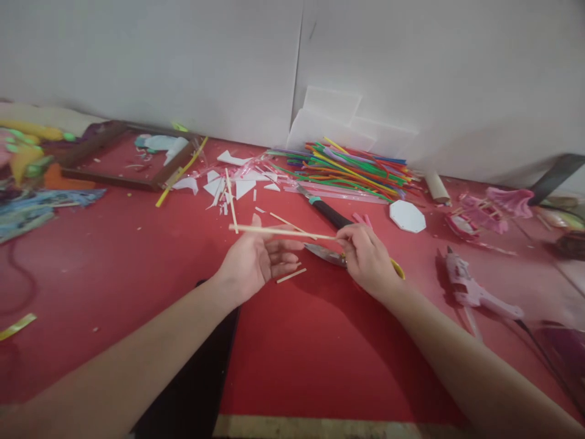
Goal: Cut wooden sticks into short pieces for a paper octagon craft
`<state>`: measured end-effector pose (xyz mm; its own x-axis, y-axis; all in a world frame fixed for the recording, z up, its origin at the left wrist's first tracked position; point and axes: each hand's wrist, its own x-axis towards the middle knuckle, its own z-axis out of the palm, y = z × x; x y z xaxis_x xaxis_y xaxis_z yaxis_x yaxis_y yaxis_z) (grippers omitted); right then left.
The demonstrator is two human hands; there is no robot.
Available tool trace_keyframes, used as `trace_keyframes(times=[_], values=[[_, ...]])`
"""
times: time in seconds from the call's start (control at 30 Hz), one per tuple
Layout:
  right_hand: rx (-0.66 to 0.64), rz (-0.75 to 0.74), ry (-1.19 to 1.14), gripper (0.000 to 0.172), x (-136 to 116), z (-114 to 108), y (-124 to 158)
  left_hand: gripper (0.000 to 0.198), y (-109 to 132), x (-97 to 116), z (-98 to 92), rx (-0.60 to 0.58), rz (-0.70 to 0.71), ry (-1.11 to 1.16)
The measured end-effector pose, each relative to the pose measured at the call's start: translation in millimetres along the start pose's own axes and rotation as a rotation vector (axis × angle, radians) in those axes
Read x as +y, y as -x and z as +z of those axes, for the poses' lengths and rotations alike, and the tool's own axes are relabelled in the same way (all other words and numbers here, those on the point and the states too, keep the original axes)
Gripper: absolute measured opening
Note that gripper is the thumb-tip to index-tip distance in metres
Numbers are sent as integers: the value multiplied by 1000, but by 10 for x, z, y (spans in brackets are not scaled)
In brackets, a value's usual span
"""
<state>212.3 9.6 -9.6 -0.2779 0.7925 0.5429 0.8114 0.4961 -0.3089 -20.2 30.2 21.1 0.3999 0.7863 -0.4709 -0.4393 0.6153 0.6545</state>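
Pinched in my right hand (365,256) is the right end of a thin pale wooden stick (292,232), which points left across my left hand (256,259). My left hand is palm up with its fingers apart, and the stick passes over or just above its thumb; whether they touch I cannot tell. Scissors (326,253) lie on the table beneath my right hand, their yellow handle partly hidden by it. A short stick piece (291,275) lies by my left fingertips. More sticks (231,201) lie just beyond.
Black-handled pliers (326,210) and a bundle of colourful pipe cleaners (351,171) lie behind my hands. White scraps (233,186) and a brown frame (109,178) are at the back left. A white octagon (407,216), a pink glue gun (470,283) and a pink model (489,213) are right.
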Motion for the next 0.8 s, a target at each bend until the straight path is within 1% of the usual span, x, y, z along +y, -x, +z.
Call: trace_keyframes(times=[0.03, 0.07, 0.1, 0.2, 0.23, 0.3, 0.37, 0.43, 0.47, 0.5, 0.6, 0.63, 0.7, 0.73, 0.8], values=[[-2, -52, -27, 11, 2, -27, 25, 59, 3, 18, -4, -31, -51, -6], [-3, -102, -53, 11, 7, -54, 42, 62, 6, 28, -12, -70, -86, -20], [-4, -148, -75, 11, 15, -78, 52, 59, 9, 31, -23, -113, -109, -38], [-20, -244, -113, 15, 53, -137, 39, 32, 26, -10, -51, -255, -138, -158], [-23, -263, -114, 17, 64, -151, 27, 27, 33, -35, -55, -296, -144, -212], [7, -265, -85, 21, 70, -173, 5, 26, 43, -84, -55, -344, -134, -289], [103, -210, -32, 30, 33, -185, -6, 23, 42, -117, -51, -331, -94, -269], [203, -124, 19, 39, -57, -180, -1, 15, 22, -123, -48, -262, -11, -152], [208, -102, 25, 39, -121, -168, 6, 10, 6, -117, -47, -221, 36, -74], [169, -107, 17, 34, -192, -148, 16, 6, -12, -107, -45, -176, 83, 1], [-140, -220, -59, 13, -401, -38, 50, 15, -60, -70, -35, -57, 165, 141], [-213, -229, -68, 10, -453, 8, 63, 18, -67, -60, -29, -27, 168, 155], [-287, -230, -36, 10, -519, 96, 90, 23, -59, -50, -16, 7, 162, 163], [-299, -223, -2, 11, -534, 132, 104, 25, -45, -50, -10, 4, 159, 165], [-299, -230, 57, 11, -543, 180, 132, 27, -7, -56, 0, -37, 158, 164]])
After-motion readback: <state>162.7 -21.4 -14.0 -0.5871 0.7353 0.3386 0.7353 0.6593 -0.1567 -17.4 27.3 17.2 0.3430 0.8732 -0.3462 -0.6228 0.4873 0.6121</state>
